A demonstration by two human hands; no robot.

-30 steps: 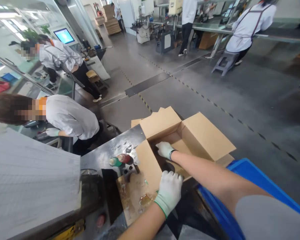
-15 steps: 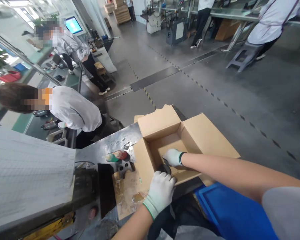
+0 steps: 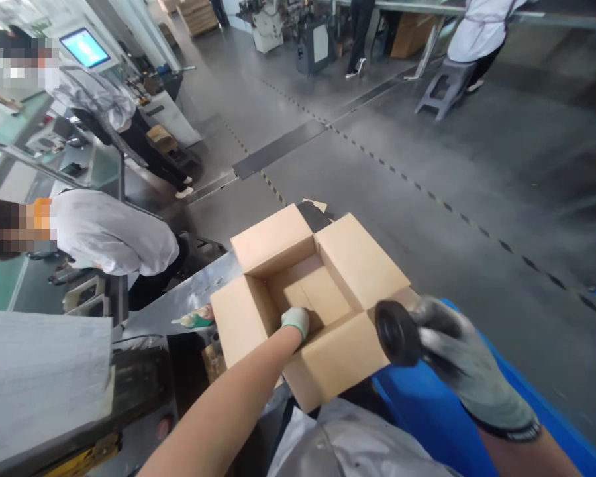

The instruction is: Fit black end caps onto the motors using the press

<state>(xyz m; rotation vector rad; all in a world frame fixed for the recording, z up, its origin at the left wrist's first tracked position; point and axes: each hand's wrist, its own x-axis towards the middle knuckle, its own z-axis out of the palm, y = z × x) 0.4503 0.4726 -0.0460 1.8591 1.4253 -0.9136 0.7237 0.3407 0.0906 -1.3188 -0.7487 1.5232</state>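
Blue bin [image 3: 417,412] beside carton [image 3: 330,291] — flap [image 3: 239,319] near bottles [image 3: 197,319]

It's a factory workshop, and a busy floor! There go 2 striped lines [image 3: 430,195] across the grey floor [image 3: 357,265], machinery [image 3: 314,50] at the back, cardboard stacked [image 3: 197,16] beyond. On the left, a worker [image 3: 114,232] in a pale top leans at a counter [image 3: 37,289]; behind, a screen [image 3: 85,48] glows. Far right, another worker [image 3: 479,33] sits on a stool [image 3: 444,86].
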